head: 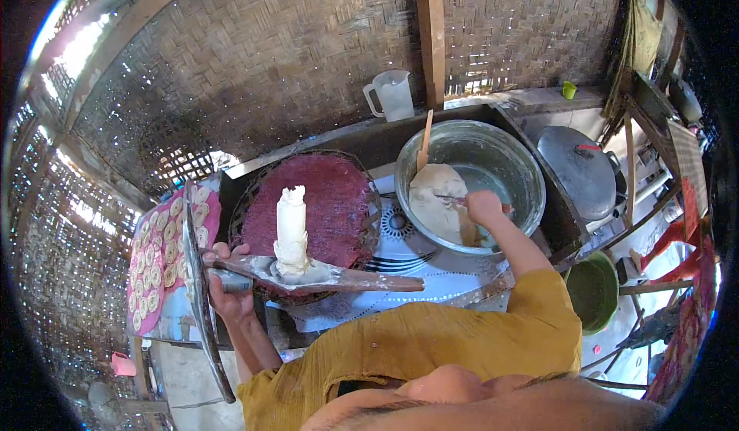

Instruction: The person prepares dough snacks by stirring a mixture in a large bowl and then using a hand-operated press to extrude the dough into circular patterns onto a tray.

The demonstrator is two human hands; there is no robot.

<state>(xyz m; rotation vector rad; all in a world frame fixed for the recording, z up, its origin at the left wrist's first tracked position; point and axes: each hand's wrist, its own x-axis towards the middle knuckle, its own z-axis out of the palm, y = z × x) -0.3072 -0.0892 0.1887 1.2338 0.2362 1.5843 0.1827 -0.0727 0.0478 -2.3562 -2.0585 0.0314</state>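
My left hand (231,284) grips a wooden press (369,279), made of two long wooden bars, at its metal cylinder (230,281). A thick column of pale dough (291,229) stands up from the middle of one bar. My right hand (484,207) is closed on the handle of a utensil (453,200) whose tip is in the large mass of dough (436,185) in a wide metal basin (537,177). A wooden spatula (424,145) leans on the basin's left wall. Left of the press, several coiled dough rounds (151,278) lie on a pink cloth (212,211).
A round tray with a dark red mat (317,191) lies behind the press. A clear plastic pitcher (395,96) stands by the woven wall. Right of the basin are a lidded metal pot (577,171) and a green tub (592,292). A wooden frame (528,131) edges the basin.
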